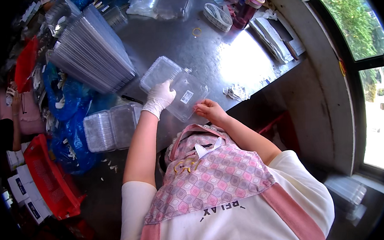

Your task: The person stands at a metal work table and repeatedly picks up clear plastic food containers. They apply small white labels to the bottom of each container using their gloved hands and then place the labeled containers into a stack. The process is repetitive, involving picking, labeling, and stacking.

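An opened transparent plastic clamshell container lies on the metal table in front of me, a white printed label on its flat half. My left hand, in a white glove, grips the container near the fold between its halves, thumb on top. At the near right edge of the labelled half are the bent fingers of my bare right hand; whether they pinch the plastic is unclear. Left of my left forearm rests a stack of opened clamshells. A black pen lies close to my left wrist.
A tall stack of nested clamshells leans at the left. Small label pieces sit by the table's right edge. Farther back are an oval white basket, a dark red bottle and a knife. Another person's hand shows far left.
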Available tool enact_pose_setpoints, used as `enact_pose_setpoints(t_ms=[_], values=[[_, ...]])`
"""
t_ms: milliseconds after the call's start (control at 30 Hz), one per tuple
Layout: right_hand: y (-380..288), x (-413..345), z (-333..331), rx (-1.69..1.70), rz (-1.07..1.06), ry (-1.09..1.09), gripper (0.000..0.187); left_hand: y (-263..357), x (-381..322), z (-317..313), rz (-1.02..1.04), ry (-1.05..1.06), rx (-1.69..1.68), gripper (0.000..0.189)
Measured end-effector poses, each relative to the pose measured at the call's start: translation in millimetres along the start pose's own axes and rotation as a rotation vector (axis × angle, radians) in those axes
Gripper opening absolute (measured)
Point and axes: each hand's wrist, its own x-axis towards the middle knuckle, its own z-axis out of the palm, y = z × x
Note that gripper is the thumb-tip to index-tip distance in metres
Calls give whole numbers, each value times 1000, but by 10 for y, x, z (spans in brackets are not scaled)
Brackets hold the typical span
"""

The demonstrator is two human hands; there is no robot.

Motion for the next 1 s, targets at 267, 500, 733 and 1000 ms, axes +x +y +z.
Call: enact_pose_setpoints(t_ms=[267, 500, 733, 1000], values=[[-506, -2, 453, 49, -201, -142, 17, 105, -160, -282, 116, -162, -233, 94], [-556, 0, 545, 61, -221, -236, 23, -17, -191, -442, 257, -233, -421, 106], [-667, -59, 594, 16, -199, -195, 27, -40, -158, -447, 237, -221, -448, 102], [-667, -52, 554, 23, -192, -235, 29, -39, -148, -445, 216, -237, -462, 98]])
